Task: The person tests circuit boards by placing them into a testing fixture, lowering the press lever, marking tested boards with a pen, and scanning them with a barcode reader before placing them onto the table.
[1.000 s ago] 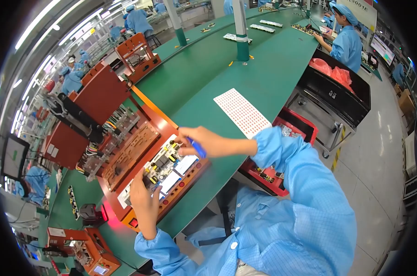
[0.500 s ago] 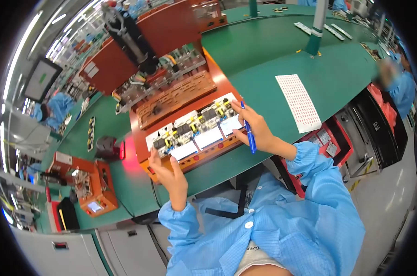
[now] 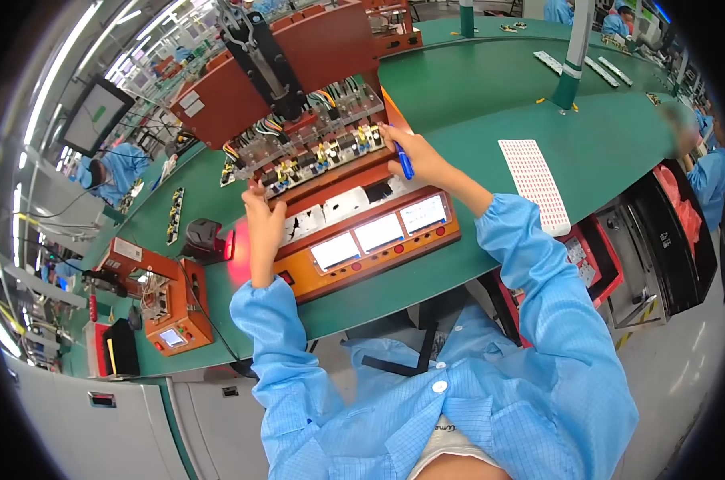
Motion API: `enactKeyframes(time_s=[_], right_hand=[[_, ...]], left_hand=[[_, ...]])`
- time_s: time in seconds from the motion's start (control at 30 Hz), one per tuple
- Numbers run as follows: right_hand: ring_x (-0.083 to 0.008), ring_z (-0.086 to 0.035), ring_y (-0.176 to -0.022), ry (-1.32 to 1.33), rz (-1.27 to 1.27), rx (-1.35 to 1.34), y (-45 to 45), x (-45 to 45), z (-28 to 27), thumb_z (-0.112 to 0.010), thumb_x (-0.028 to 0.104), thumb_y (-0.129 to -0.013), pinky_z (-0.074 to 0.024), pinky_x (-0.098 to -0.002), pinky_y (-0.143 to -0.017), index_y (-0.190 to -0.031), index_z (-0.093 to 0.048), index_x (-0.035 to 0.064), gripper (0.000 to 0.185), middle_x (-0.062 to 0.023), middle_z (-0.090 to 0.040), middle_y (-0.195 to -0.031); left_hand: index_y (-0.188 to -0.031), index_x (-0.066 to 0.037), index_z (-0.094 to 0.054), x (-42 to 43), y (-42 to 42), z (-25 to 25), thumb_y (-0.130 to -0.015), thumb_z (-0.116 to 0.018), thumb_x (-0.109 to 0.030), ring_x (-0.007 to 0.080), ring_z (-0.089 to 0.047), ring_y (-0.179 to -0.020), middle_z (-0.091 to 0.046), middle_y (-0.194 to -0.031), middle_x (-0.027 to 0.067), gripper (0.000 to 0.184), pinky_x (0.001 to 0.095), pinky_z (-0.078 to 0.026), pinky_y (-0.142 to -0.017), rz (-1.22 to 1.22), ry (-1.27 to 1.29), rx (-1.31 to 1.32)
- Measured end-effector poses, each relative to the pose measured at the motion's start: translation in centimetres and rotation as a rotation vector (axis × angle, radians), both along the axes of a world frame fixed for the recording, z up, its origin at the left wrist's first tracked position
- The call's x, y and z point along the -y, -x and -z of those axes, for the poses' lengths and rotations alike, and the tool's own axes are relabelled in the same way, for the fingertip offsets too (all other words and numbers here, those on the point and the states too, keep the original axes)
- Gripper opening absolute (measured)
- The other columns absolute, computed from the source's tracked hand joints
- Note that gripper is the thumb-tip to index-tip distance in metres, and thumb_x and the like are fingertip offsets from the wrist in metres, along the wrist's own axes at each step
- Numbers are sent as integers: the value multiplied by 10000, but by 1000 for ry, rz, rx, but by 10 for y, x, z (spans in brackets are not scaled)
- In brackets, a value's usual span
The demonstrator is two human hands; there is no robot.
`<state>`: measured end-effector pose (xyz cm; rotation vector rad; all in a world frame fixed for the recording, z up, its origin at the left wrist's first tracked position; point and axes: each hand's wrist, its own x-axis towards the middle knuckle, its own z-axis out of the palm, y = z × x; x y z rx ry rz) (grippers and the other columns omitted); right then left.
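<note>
A long circuit board (image 3: 322, 160) is held by its two ends over the bed of an orange-red test fixture (image 3: 298, 276), below the raised probe plate (image 3: 318, 124). My left hand (image 3: 264, 220) grips the board's left end. At its right end is my right hand (image 3: 417, 160), which also has a blue pen (image 3: 404, 162) tucked in its fingers. Three lit screens (image 3: 380, 233) line the front of the fixture, behind them a white panel (image 3: 346, 205) with dark openings.
A white sheet with red marks (image 3: 534, 184) lies right on the green bench (image 3: 466, 120). Red bins (image 3: 606, 268) stand below the bench edge. Left are a black scanner (image 3: 205, 238), a smaller orange device (image 3: 170, 308) and a monitor (image 3: 96, 114). A co-worker (image 3: 710, 176) is far right.
The circuit board has been lifted from the front of the fixture and moved back toward the probe plate. Both hands moved up with it. The view has shifted.
</note>
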<state>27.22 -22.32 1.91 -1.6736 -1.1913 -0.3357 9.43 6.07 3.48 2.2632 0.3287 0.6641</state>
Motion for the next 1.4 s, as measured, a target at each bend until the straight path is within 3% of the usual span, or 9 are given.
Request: enactKeyframes(time_s=[0.13, 0.4, 0.53, 0.73, 0.9, 1.07, 1.1, 1.17, 1.4], right_hand=[[-318, -612, -847, 256, -6, -140, 14, 18, -21, -667, 16, -733, -469, -327, -785, -857, -386, 46, 308, -161, -537, -810], [-216, -517, -594, 14, 122, 19, 10, 11, -9, -639, 19, -768, -467, -324, -617, -802, -433, 18, 209, -116, -497, -673], [-184, -543, -581, -369, 270, 138, 26, -3, -70, -648, 43, -825, -454, -312, -566, -845, -494, 19, 157, -97, -557, -690], [-203, -526, -710, -605, 379, 478, -8, -103, -238, -725, 313, -870, -456, -331, -671, -1067, -572, 33, 375, -51, -566, -841], [-124, -590, -633, -313, -407, -749, -63, -196, -331, -729, 156, -840, -519, -316, -571, -912, -597, 2, 215, -55, -546, -686], [-217, -669, -840, -684, -265, 384, 3, -161, -316, -702, -28, -784, -541, -314, -685, -915, -377, 54, 360, -178, -638, -1032], [-246, -616, -687, -788, -258, 601, 22, -147, -307, -642, -11, -771, -535, -359, -700, -890, -400, 36, 274, -117, -565, -718], [-237, -595, -718, -596, -547, 476, 29, -138, -255, -592, -75, -808, -507, -370, -746, -841, -394, 51, 237, -122, -561, -785], [-395, -577, -1139, -611, -311, 583, 71, -107, -177, -713, -6, -754, -463, -490, -966, -850, -392, 77, 346, -178, -612, -1121]], left_hand=[[-1184, 15, -283, 2, 14, 5, -800, -541, 26, 403, -271, -1429, -327, -1444, 372, 462, 338, -263, -1117, 72, 84, 83], [-1106, 6, -389, 1, 21, 0, -814, -577, -23, 364, -588, -1107, -534, -1307, 293, 348, 369, -432, -930, 66, 79, 158], [-1044, -1, -495, 29, 29, -11, -826, -600, -56, 354, -550, -1003, -574, -1095, 190, 248, 407, -431, -881, -130, -183, 371], [-985, -8, -577, 163, 36, -9, -736, -627, -56, 365, -588, -883, -609, -934, 169, 259, 437, -486, -789, 913, -385, 342], [-953, -76, -549, 224, 72, 47, -815, -561, -176, 195, -588, -846, -547, -858, 41, 171, 324, -451, -735, 1542, -900, 536], [-1062, -46, -537, 222, 85, 120, -821, -566, -158, 252, -599, -889, -573, -895, 92, 267, 355, -436, -771, 1704, -776, 27], [-1056, -45, -548, 219, 79, 118, -815, -583, -164, 249, -607, -882, -586, -893, 92, 271, 360, -441, -759, 1705, -770, 0], [-1045, -42, -568, 215, 82, 114, -804, -616, -176, 245, -622, -867, -614, -889, 91, 280, 368, -449, -735, 1702, -724, -82], [-1003, -34, -604, 207, 80, 123, -821, -588, -165, 272, -635, -836, -643, -889, 112, 225, 385, -482, -798, 1535, -765, -111]])
